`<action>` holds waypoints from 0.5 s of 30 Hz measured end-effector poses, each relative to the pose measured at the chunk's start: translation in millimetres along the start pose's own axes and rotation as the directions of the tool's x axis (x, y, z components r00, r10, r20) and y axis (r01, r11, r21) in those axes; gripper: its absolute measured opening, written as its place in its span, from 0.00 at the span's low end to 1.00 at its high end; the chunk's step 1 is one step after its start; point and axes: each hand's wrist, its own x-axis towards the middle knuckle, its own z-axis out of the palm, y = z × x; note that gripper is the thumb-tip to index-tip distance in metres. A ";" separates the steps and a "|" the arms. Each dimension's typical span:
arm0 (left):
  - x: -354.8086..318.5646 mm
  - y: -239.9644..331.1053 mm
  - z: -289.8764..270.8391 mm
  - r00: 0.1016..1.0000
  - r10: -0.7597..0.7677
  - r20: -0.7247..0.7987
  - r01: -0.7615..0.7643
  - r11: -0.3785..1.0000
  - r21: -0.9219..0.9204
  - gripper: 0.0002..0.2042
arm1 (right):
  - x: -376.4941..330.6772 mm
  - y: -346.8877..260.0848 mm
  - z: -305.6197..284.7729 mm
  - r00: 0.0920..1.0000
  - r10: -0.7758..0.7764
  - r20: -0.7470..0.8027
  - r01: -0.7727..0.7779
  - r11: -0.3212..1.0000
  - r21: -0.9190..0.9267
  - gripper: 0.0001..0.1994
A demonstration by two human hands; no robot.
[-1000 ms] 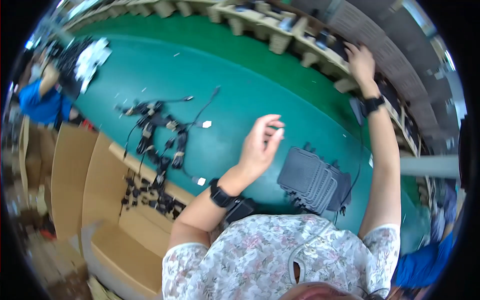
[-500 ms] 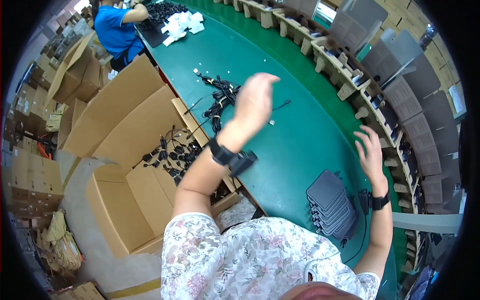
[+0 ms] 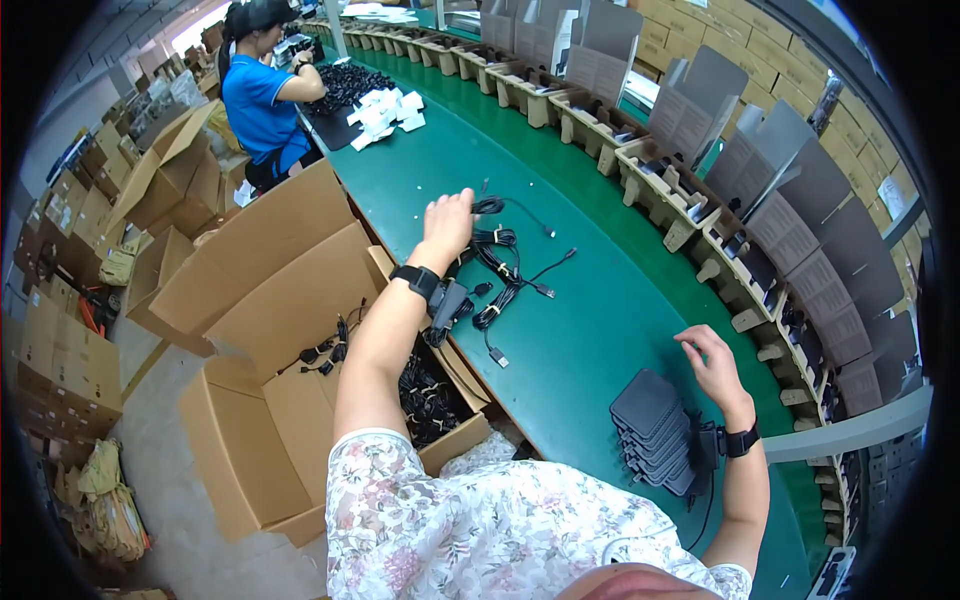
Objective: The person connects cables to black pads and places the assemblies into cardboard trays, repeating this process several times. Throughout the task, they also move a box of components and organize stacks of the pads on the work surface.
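Note:
My left hand (image 3: 448,224) is over the green table with its fingers curled at a coiled black cable (image 3: 488,205), which it appears to grip. Beside and below that hand lie more bundled black cables (image 3: 498,262), some tied with light bands, their plug ends pointing toward the table's middle. My right hand (image 3: 712,368) hovers above the table on the right, fingers apart and bent, holding nothing. Just left of its wrist is a stack of flat dark-grey devices (image 3: 650,410) with rounded corners, set in an overlapping row. Both wrists wear black straps with small dark units.
An open cardboard box (image 3: 235,440) with black cables inside stands against the table's left edge. Brown trays (image 3: 660,195) with grey lids line the far right side. A person in blue (image 3: 255,100) works at the far end beside white pieces (image 3: 385,115) and a black pile.
My left hand has gone from outstretched to curled at the cables, which now lie spread farther right. My right hand has lowered toward the device stack. The view has tilted up.

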 end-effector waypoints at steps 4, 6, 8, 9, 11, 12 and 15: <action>-5.8 56.5 -45.8 0.790 0.389 -0.474 -0.371 0.919 0.136 0.10 | 16.9 -18.5 -0.5 0.995 -0.102 0.003 0.102 0.995 -0.014 0.07; -7.0 82.2 -60.0 0.643 0.548 -0.534 -0.511 0.827 0.234 0.11 | 25.7 -33.8 0.4 0.983 -0.169 -0.076 0.165 0.985 -0.054 0.08; -16.8 105.7 -65.8 0.585 0.647 -0.489 -0.634 0.741 0.223 0.12 | 33.1 -53.6 0.9 0.927 -0.308 -0.215 0.285 0.949 -0.134 0.11; -25.2 116.5 -66.2 0.555 0.690 -0.465 -0.708 0.685 0.172 0.12 | 38.8 -67.1 2.1 0.923 -0.315 -0.220 0.291 0.947 -0.136 0.11; -41.5 141.2 -59.1 0.533 0.743 -0.405 -0.795 0.604 0.061 0.12 | 48.0 -95.1 3.0 0.853 -0.396 -0.341 0.313 0.909 -0.274 0.14; -51.3 152.7 -57.1 0.537 0.752 -0.382 -0.818 0.574 -0.020 0.13 | 50.1 -102.4 1.6 0.806 -0.440 -0.396 0.316 0.885 -0.342 0.16; -72.2 178.8 -58.5 0.508 0.749 -0.425 -0.856 0.497 -0.146 0.17 | 48.7 -91.2 15.7 0.898 -0.316 -0.307 0.297 0.949 -0.107 0.18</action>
